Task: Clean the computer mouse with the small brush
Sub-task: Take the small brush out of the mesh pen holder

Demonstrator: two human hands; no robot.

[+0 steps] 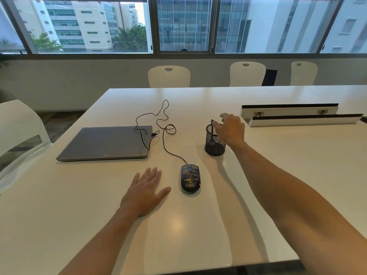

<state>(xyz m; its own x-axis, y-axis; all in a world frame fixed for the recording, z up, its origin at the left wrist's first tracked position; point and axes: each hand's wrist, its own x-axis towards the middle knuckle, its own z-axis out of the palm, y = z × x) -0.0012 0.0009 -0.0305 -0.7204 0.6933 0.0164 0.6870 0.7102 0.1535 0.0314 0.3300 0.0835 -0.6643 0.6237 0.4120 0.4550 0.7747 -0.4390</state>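
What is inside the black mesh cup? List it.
Inside the black wire-mesh pen cup, one thin dark brush handle stands up, poking above the rim. The right hand covers the cup's right side, so anything there is hidden.

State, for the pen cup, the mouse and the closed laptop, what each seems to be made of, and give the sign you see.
Pen cup: black wire mesh, probably metal; the brush handle shows through its wall.
Mouse: likely hard plastic, dark with a gold-brown mottled pattern and a slight sheen.
Laptop: lid looks like matte grey metal or painted plastic; even, dull reflection.
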